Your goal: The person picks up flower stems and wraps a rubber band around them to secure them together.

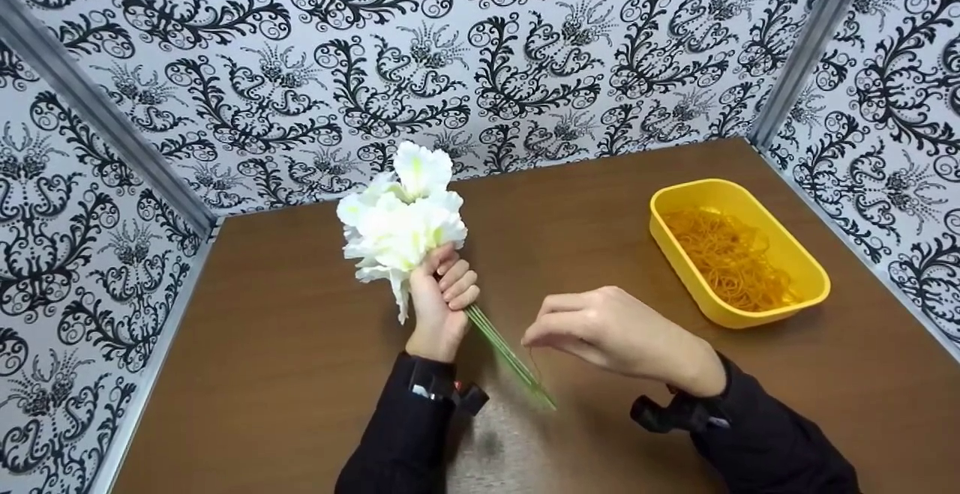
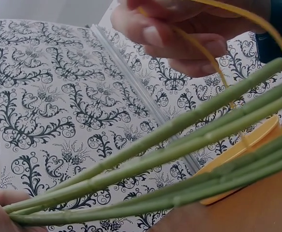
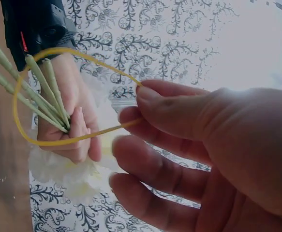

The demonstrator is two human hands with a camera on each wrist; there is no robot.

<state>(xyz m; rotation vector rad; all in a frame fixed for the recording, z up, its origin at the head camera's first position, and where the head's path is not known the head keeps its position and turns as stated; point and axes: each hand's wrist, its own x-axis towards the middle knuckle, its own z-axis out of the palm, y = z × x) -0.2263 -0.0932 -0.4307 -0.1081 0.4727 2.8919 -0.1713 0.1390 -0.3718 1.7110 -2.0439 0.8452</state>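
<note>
My left hand (image 1: 444, 303) grips a bunch of artificial white flowers (image 1: 401, 217) just below the blooms. Their green stems (image 1: 506, 351) slant down to the right out of the fist; in the left wrist view several stems (image 2: 131, 159) fan apart. With thumb and fingertips my right hand (image 1: 611, 329) pinches a yellow rubber band (image 3: 75, 52). The band forms an open loop, and in the left wrist view it passes around at least some stems near their ends. Only a thin trace of it shows in the head view.
A yellow plastic tub (image 1: 679, 261) stands at the right of the brown table (image 1: 285, 374), holding a heap of rubber bands (image 1: 727, 261). Patterned black-and-white panels (image 1: 390, 67) enclose the table at the back and both sides.
</note>
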